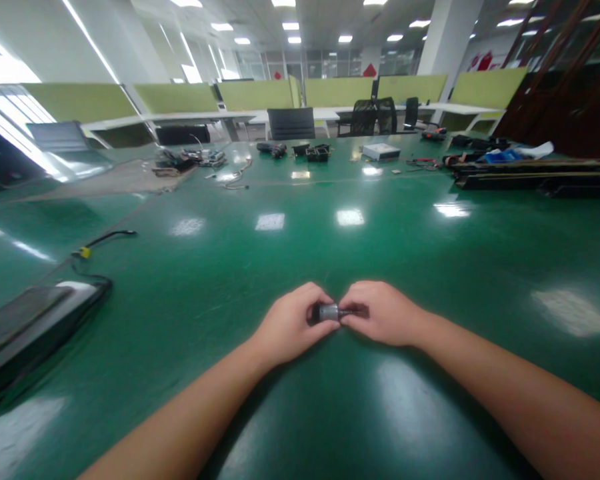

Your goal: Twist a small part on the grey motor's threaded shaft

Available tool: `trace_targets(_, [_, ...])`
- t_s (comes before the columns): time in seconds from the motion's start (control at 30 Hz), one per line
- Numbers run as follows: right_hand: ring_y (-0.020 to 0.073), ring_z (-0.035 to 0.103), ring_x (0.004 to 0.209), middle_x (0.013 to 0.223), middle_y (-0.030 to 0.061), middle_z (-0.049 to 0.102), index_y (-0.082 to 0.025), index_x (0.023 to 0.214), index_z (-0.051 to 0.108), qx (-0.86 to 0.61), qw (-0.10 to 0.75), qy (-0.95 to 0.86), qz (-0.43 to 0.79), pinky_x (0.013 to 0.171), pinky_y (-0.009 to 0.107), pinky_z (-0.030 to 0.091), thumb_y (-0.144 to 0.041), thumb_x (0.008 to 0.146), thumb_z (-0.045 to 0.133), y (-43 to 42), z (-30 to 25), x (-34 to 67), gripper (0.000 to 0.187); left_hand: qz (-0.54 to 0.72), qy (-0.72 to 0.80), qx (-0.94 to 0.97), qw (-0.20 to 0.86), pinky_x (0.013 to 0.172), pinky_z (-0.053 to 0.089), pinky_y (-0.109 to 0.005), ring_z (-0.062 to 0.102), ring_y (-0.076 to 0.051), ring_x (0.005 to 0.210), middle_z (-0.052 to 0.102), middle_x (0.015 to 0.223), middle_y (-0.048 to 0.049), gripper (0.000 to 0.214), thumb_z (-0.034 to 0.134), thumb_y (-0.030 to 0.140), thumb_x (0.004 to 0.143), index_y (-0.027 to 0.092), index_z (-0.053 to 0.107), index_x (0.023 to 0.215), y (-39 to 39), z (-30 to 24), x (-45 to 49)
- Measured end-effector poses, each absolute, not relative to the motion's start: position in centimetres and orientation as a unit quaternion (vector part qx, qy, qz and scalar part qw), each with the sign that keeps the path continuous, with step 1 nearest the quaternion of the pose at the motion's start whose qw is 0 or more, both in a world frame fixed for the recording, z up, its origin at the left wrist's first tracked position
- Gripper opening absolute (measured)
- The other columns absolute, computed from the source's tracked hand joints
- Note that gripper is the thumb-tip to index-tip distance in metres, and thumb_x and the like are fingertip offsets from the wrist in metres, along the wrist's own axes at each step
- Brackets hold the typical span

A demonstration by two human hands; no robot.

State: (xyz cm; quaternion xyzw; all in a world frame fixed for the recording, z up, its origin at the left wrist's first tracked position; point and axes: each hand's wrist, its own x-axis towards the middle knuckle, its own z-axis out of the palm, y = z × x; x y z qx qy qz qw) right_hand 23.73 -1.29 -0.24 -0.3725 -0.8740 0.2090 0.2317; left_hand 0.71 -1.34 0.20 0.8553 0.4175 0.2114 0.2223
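Observation:
Between my two hands lies a small silver cylinder (329,312) with a dark left end and a thin dark rod at its right. My left hand (294,321) is closed around the cylinder's dark end, thumb at the near side and fingers at the far side. On the rod side, my right hand (380,312) pinches the thin dark part, its fingertips close to the left ones. Both hands are just above or resting on the green tabletop (300,253). The exact kind of the small part cannot be made out, since fingers cover both ends.
At the left stands a grey-and-black flat device (35,320), with a black cable (110,235) beyond it. Along the far side are loose cables and parts (195,159), black pieces (313,152), a silver box (381,152) and stacked dark panels (530,177).

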Motion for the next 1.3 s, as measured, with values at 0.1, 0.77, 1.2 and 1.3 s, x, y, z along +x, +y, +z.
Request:
trace_targets(0.1, [0.016,0.061,0.079,0.084,0.0033,0.069,-0.018,0.091,0.074,-0.378,0.233,-0.872,0.208,0.071,0.027,0.044,-0.021,0.085,0.069,-1.3,-0.2,23.8,0.008,0.212,0.418,0.855,0.224,0.065,0.042,-0.027,0.056,-0.016,0.073,0.063,0.087,0.0,0.022,0.075,0.033,0.084,0.021,0.066,0.1,-1.3,0.2,0.7])
trace_targets(0.77, [0.0126,0.061,0.063,0.072,0.0006,0.068,-0.016,0.084,0.074,-0.447,0.164,-0.825,0.304,0.059,0.024,0.047,-0.02,0.075,0.07,-0.1,1.1,28.2,0.01,0.211,0.428,0.847,0.234,0.065,0.042,-0.026,0.055,-0.015,0.072,0.062,0.086,0.0011,0.025,0.076,0.034,0.084,0.021,0.066,0.101,-1.3,0.0,0.2])
trace_targets(1.2, [0.0135,0.062,0.064,0.074,0.0016,0.069,-0.016,0.085,0.075,-0.429,0.169,-0.83,0.313,0.06,0.025,0.047,-0.02,0.077,0.071,-0.1,0.8,28.0,0.01,0.219,0.421,0.849,0.233,0.065,0.042,-0.026,0.055,-0.014,0.072,0.062,0.086,0.0013,0.024,0.077,0.035,0.084,0.021,0.066,0.101,-1.3,-0.1,0.2])
trace_targets(1.3, [0.0134,0.061,0.066,0.076,0.0018,0.069,-0.017,0.087,0.076,-0.42,0.182,-0.833,0.31,0.062,0.025,0.046,-0.023,0.079,0.073,-0.3,0.5,27.3,0.01,0.214,0.425,0.848,0.234,0.065,0.042,-0.026,0.055,-0.015,0.072,0.063,0.087,0.0008,0.025,0.077,0.035,0.084,0.021,0.066,0.101,-1.2,-0.1,0.3])
